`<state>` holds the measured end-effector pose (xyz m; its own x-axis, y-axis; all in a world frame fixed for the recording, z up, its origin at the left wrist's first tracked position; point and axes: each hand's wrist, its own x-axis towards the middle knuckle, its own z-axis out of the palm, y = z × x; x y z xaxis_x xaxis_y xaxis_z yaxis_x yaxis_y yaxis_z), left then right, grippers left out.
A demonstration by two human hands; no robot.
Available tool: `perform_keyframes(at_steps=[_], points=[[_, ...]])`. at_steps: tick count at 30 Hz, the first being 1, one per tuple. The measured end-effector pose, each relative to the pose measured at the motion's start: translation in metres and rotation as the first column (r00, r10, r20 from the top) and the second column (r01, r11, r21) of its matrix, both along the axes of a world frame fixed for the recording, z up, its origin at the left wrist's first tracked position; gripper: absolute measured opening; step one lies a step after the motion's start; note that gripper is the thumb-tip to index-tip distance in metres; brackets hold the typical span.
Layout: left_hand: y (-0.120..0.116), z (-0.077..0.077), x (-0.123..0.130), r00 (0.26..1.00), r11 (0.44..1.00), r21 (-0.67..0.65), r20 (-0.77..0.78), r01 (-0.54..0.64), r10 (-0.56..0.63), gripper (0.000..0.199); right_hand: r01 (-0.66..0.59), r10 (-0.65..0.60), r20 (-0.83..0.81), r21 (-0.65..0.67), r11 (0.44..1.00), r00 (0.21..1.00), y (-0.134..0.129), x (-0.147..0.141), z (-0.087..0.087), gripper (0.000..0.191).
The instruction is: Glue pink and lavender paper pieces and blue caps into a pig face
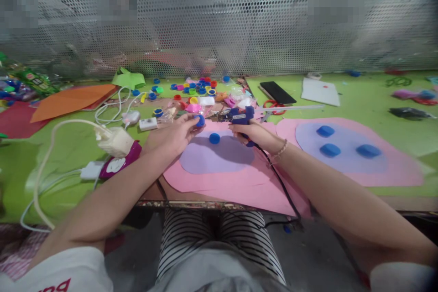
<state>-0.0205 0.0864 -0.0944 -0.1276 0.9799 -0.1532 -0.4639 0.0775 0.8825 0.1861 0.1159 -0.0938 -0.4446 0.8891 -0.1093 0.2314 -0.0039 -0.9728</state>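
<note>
Between the fingertips of my left hand is a blue bottle cap. My right hand grips a blue glue gun, its nozzle pointing left toward that cap, with a gap between them. Below the two hands lies a lilac paper shape on pink paper. One blue cap sits near the lilac shape's upper edge. To the right, a second lilac shape on pink paper bears three blue caps.
Several coloured caps lie at the back centre. A phone and red scissors are behind my right hand. A purple power strip with a white plug and cables is at left. The glue gun's black cord runs over the table edge.
</note>
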Motion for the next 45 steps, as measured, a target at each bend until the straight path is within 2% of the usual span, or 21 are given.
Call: perform_keyframes(at_steps=[6,22,45], points=[[0.0004,-0.0008,-0.0008,1.000,1.000,-0.009,-0.016,-0.001,0.001,0.009,-0.040,0.040,-0.006,0.000,0.999,0.999,-0.0018,-0.0003,0.0015,0.029],[-0.0009,0.0011,0.0000,1.000,0.999,-0.033,0.000,-0.011,0.011,0.009,-0.011,0.010,0.027,0.036,0.999,1.000,-0.0019,0.0010,0.0024,0.029],[0.0008,-0.0001,0.0008,0.999,1.000,0.024,0.043,-0.015,0.014,0.013,-0.019,0.017,0.044,0.024,1.000,0.999,-0.0019,0.0008,0.0040,0.030]])
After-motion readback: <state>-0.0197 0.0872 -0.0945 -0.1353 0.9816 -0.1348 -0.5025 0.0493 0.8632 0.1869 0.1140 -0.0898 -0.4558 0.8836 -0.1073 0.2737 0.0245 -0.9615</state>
